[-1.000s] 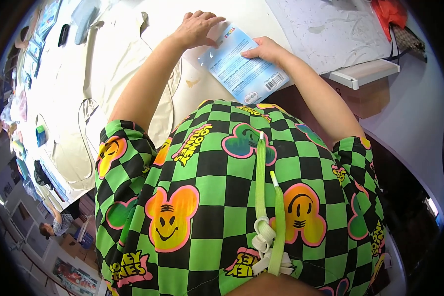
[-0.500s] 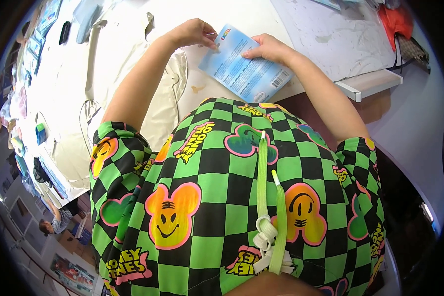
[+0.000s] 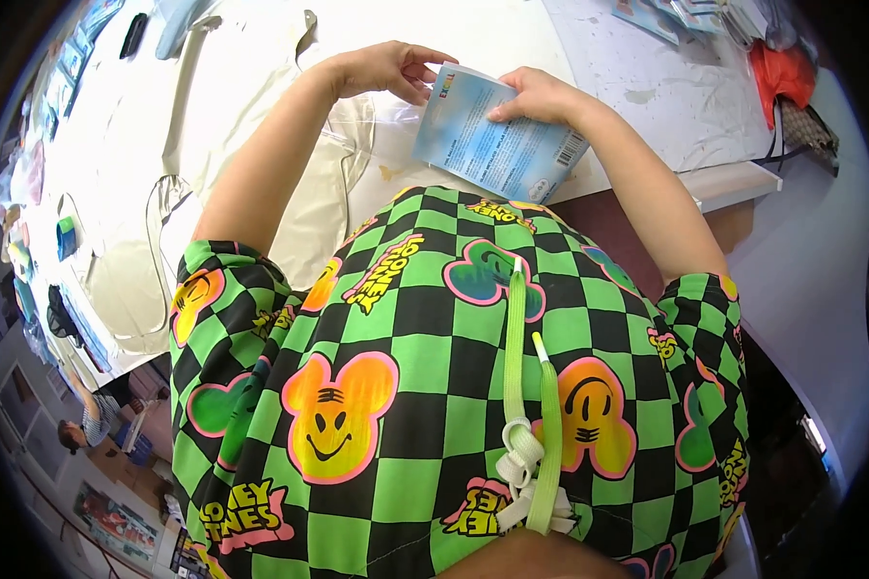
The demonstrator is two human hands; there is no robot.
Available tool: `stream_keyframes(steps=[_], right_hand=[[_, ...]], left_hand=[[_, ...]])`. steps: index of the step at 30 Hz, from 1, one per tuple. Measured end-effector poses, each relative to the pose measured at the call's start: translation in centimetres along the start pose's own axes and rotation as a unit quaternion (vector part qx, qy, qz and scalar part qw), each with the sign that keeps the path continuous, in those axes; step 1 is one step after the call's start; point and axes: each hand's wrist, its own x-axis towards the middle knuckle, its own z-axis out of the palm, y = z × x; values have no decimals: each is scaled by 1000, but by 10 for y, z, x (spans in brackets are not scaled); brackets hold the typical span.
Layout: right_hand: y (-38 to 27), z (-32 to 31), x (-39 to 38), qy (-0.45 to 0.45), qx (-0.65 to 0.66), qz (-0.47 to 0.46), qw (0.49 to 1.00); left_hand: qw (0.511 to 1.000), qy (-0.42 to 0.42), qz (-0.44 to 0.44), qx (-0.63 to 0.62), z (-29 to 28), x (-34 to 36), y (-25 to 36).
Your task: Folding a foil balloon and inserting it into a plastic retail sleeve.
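The blue packet [image 3: 473, 135] is in the upper middle of the frame, between the two hands and over the front edge of the white table [image 3: 512, 29]. The right hand [image 3: 541, 98] is the nearer one, in full contact with it: the thumb lies flat on the printed face and the fingers go behind the upper right edge, so the packet is pinched between them. From the left hand [image 3: 393, 72] the packet lies to the right and a little lower. Its long axis slants from upper left to lower right, so one short end faces the left hand, whose forefinger stretches out by the upper corner. The other left fingers are half curled and the thumb hangs below them; whether they touch or grip the packet's edge, one cannot tell. The packet is a thin, flat rectangle with a smooth sheen, pale blue and white, with lines of small print and a barcode. Left of it, cream cloth [image 3: 333, 179] lies in soft, matt folds with thin dark cords among them. At the upper right, a crumpled red plastic bag [image 3: 784, 82] hangs beside a patterned bag [image 3: 809, 135]. The person's loose shirt [image 3: 434, 338] is green and black check, with flat woven drawstrings [image 3: 514, 357] knotted below.
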Motion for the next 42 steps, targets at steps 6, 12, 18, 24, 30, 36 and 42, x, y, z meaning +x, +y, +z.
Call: stream_keyframes(steps=[6, 12, 18, 24, 30, 36, 42], right_hand=[[0, 6, 7, -66, -57, -6, 996], [1, 5, 10, -66, -9, 34, 997], [-5, 2, 8, -85, -42, 55, 994], [-3, 5, 3, -100, -18, 61, 993], [-9, 6, 2, -111, -52, 66, 990], [-12, 2, 1, -98, -49, 47, 993], [-13, 6, 5, -102, -91, 51, 989]], left_hand=[[993, 64, -67, 78, 7, 7, -8], [990, 143, -2, -13, 9, 9, -11], [991, 132, 29, 24, 19, 10, -15], [992, 114, -44, 12, 17, 10, -22], [992, 118, -54, -1, 15, 9, -28], [982, 185, -24, -8, 22, 10, -28], [991, 132, -23, 9, 21, 10, -23]])
